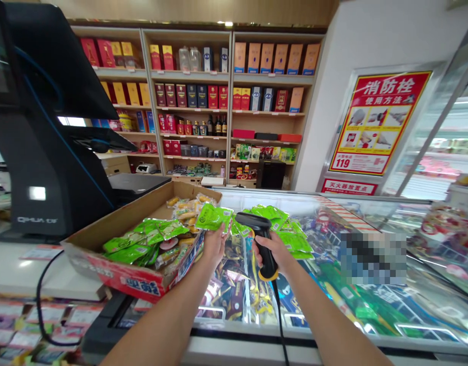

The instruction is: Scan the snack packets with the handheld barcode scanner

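Left hand: pinching green packet; keep pale label flat, uncovered.
Right hand: gripping scanner; aim toward left hand.

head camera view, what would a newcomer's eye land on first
The bright green packet in the left hand and the black scanner in the right hand probably catch the eye first, near the middle of the view. Next might come the red and yellow poster on the right-hand wall, and the big dark register at left, beside the cardboard box holding more green packets.
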The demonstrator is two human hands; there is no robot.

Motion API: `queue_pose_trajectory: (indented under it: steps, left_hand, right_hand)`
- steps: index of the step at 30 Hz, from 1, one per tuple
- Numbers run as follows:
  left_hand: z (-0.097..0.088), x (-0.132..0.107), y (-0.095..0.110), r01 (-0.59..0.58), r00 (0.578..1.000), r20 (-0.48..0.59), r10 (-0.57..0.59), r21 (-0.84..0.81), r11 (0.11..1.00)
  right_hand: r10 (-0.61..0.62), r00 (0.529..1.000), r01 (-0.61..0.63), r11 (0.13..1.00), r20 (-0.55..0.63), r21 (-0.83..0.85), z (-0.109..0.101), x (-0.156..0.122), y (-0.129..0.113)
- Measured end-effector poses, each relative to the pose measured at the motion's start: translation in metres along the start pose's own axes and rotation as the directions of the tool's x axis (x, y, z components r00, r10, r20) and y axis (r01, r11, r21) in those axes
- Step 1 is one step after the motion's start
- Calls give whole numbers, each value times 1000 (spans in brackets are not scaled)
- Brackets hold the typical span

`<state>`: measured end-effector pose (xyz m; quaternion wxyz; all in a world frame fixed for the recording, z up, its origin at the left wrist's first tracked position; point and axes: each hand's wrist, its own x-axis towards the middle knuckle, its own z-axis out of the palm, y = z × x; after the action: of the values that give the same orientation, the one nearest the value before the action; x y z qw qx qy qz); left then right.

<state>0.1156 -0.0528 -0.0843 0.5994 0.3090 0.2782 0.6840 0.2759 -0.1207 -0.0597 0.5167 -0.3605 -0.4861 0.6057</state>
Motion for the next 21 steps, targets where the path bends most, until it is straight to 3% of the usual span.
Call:
queue_pose_trajectory:
  steps: [10, 14, 18, 21]
  left_hand:
    - [-3, 1, -2, 0, 1000, 29, 0, -7, 1000]
    - [-7, 3, -5, 68, 997, 38, -71, 78, 995]
    - [-10, -1, -10, 113, 989, 60, -133, 261, 959]
    - [-5, -7, -15, 184, 956, 140, -258, 398, 899]
  right_hand:
    - [-6, 999, 6, 1000, 33, -8, -5, 6, 7]
    - [-8, 1000, 8, 1000, 6, -19, -4, 7, 7]
    - [-19, 995, 16, 999, -102, -36, -7, 6, -5]
    - [-2, 974, -8, 999, -225, -46, -18, -2, -24]
